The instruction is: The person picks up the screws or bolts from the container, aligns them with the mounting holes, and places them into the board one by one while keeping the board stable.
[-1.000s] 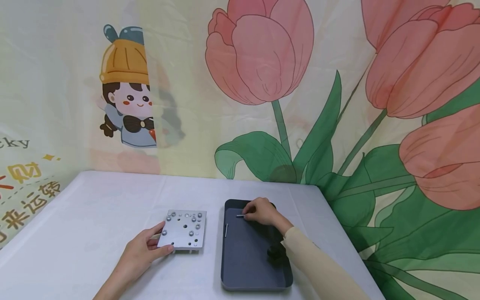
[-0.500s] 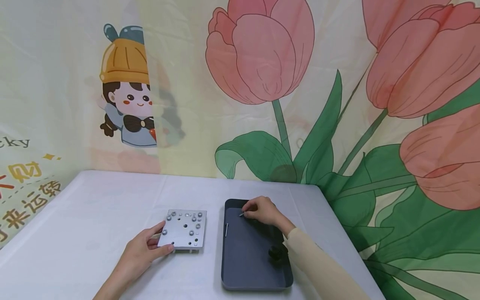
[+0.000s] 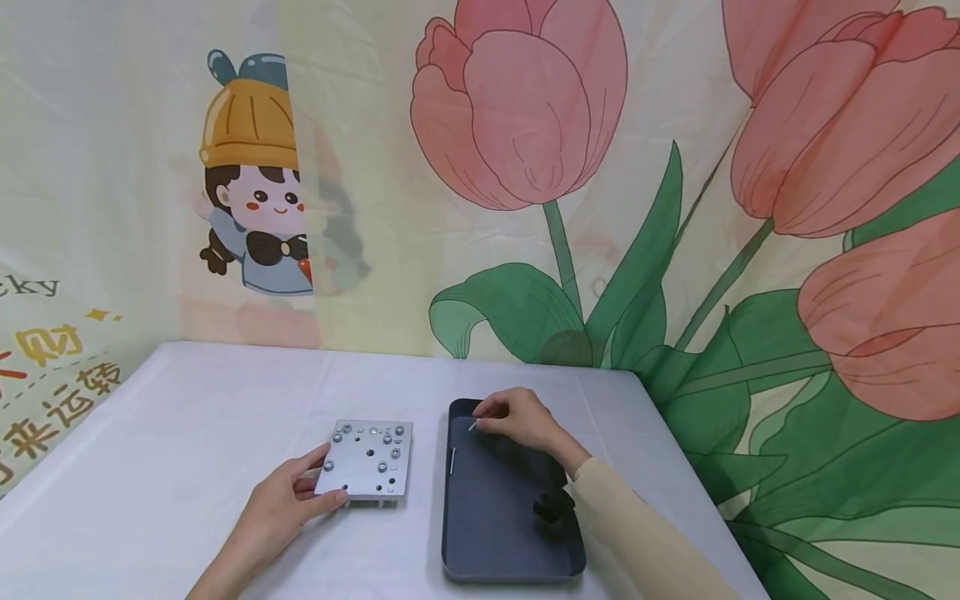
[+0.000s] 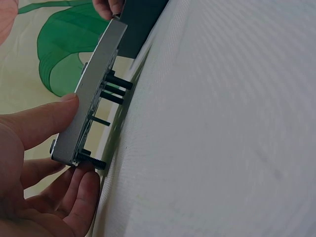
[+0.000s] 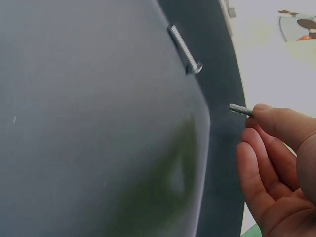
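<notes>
My left hand (image 3: pixel 281 504) grips the left edge of a square silver metal plate (image 3: pixel 356 475). Screw heads and open holes dot its top. In the left wrist view several threaded screw shanks (image 4: pixel 120 82) stick out below the plate (image 4: pixel 91 94), just off the cloth. Over the far end of a dark grey tray (image 3: pixel 510 533), my right hand (image 3: pixel 525 423) pinches a small screw (image 3: pixel 473 424) between thumb and fingertips. The threaded end of that screw (image 5: pixel 239 109) shows in the right wrist view; its head is hidden by the fingers. A longer screw (image 5: pixel 184 49) lies against the tray's wall.
A white cloth (image 3: pixel 225 417) covers the table. Beside the right sleeve, a black object (image 3: pixel 551 506) appears over the tray's right side. Behind the table hangs a printed backdrop (image 3: pixel 375 167) with tulips and a cartoon figure.
My right hand has shifted slightly left and up with the screw, which has turned from lying level to slanting downward. My left hand and the plate have stayed put.
</notes>
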A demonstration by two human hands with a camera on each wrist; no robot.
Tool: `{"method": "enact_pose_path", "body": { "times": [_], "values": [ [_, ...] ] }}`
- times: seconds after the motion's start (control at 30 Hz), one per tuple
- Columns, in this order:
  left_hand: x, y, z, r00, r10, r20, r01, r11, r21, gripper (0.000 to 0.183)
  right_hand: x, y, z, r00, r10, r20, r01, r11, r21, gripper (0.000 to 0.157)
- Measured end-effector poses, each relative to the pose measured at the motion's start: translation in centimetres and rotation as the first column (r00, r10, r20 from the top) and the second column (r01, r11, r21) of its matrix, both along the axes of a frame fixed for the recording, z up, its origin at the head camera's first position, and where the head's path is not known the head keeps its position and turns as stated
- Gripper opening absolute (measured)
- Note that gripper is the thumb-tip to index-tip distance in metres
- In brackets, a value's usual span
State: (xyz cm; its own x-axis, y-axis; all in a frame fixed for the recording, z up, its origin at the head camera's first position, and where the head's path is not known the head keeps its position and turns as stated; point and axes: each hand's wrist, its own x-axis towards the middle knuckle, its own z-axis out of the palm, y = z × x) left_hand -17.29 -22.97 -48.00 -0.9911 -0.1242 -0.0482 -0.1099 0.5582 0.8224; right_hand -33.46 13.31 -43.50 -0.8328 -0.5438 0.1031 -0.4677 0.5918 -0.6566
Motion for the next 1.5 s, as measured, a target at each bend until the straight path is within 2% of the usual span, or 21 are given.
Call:
{"method": "enact_pose_path", "body": {
  "times": [0.33, 0.53, 0.8, 1.27, 1.5],
  "values": [
    [0.0, 0.1, 0.1, 1.000, -0.001, -0.003, 0.001, 1.000, 0.006, 0.099, 1.6, -2.2, 1.8, 0.996, 0.093, 0.001, -0.093, 0.993, -0.077, 0.017],
    [0.0, 0.0, 0.0, 1.000, -0.003, -0.003, 0.003, 1.000, 0.008, 0.098, 2.7, -3.8, 2.4, 0.988, 0.144, 0.049, -0.137, 0.984, -0.116, 0.016],
    [0.1, -0.1, -0.2, 1.000, -0.011, -0.021, 0.011, 1.000, 0.005, 0.098, 3.7, -5.6, 2.3, 0.981, 0.172, 0.085, -0.161, 0.979, -0.124, 0.013],
    [0.0, 0.0, 0.0, 1.000, -0.002, 0.004, 0.002, 1.000, 0.005, 0.098, 5.0, -8.2, 1.9, 0.970, 0.217, 0.113, -0.203, 0.971, -0.126, 0.017],
    [0.0, -0.1, 0.0, 1.000, -0.010, -0.003, 0.010, 0.999, 0.037, 0.099, 5.6, -9.0, 1.7, 0.962, 0.239, 0.130, -0.222, 0.966, -0.133, 0.014]
  ]
}}
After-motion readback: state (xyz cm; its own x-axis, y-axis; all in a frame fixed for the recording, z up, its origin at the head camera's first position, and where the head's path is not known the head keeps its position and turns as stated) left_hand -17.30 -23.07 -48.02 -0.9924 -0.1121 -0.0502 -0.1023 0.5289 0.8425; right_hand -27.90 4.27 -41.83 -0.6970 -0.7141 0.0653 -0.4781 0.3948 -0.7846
